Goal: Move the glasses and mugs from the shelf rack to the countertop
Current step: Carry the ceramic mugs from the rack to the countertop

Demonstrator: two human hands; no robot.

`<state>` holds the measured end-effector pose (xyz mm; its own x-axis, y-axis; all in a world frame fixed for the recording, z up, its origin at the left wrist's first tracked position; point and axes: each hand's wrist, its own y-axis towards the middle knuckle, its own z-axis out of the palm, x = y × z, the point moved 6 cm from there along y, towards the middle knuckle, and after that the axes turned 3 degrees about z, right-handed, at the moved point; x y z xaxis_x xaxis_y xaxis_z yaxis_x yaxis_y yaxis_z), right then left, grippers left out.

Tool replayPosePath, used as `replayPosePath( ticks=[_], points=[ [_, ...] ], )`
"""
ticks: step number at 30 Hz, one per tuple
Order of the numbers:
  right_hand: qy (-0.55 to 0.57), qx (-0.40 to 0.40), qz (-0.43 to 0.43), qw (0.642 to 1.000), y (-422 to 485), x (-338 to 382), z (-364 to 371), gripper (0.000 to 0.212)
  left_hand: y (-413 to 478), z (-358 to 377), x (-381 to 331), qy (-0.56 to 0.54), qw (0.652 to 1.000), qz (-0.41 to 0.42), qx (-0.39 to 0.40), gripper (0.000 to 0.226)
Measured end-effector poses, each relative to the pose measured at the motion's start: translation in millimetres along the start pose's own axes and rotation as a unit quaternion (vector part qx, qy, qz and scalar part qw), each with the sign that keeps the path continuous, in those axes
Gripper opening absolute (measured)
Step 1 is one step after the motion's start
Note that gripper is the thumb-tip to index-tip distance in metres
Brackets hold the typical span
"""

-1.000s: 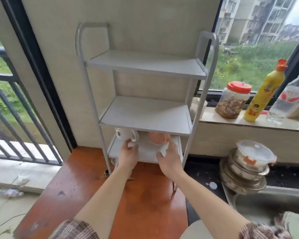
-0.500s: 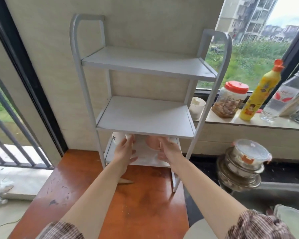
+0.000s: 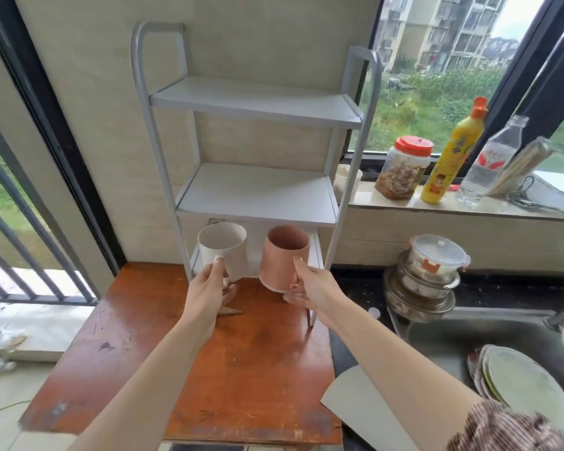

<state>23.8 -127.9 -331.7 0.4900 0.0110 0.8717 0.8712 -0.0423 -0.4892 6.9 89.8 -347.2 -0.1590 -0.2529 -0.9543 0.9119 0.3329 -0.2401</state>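
A grey three-tier shelf rack (image 3: 258,193) stands at the back of the orange-brown countertop (image 3: 209,369). My left hand (image 3: 209,288) grips the handle of a white mug (image 3: 222,247), held in the air just in front of the bottom tier. My right hand (image 3: 313,288) grips the handle of a pink mug (image 3: 282,260), held beside the white one, a little lower. Both mugs are upright with open mouths toward me. The two upper tiers hold nothing; the bottom tier is mostly hidden behind the mugs.
A windowsill on the right carries a red-lidded jar (image 3: 402,169), a yellow bottle (image 3: 453,154) and a clear bottle (image 3: 489,161). Stacked metal bowls with a lidded container (image 3: 430,275) sit beside the sink (image 3: 489,336), which holds plates (image 3: 521,382). A railing (image 3: 20,255) lies left.
Both hands reached into the bottom tier, took hold of the two mugs and drew them out toward me; the mugs now hang in front of the rack.
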Motion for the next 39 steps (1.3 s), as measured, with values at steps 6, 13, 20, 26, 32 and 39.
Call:
replayPosePath(
  ticks=[6,13,20,26,32,39],
  points=[
    [-0.013,0.0,-0.025,1.0,-52.8,-17.9,-48.9,0.046,-61.6,15.1,15.7,0.043,0.998,0.042,-0.008,0.028],
    [-0.014,-0.044,-0.024,0.999,-121.8,-65.5,-149.4,0.047,-153.9,75.4,37.6,0.079,0.995,0.057,0.02,0.026],
    [0.07,-0.131,-0.007,0.989,-220.1,-130.9,-276.6,0.056,-274.6,166.8,98.7,0.064,0.99,-0.026,0.122,0.024],
    [0.101,-0.241,-0.005,0.965,-315.4,-201.6,-400.7,0.053,-380.7,260.6,158.2,0.089,0.964,-0.084,0.235,0.023],
    [0.142,-0.358,0.023,0.923,-407.8,-271.9,-513.9,0.057,-479.7,349.0,206.2,0.135,0.93,-0.113,0.324,0.026],
    [0.215,-0.475,0.043,0.852,-503.2,-346.1,-620.2,0.057,-599.1,455.6,260.0,0.184,0.863,-0.13,0.452,0.018]
  ],
)
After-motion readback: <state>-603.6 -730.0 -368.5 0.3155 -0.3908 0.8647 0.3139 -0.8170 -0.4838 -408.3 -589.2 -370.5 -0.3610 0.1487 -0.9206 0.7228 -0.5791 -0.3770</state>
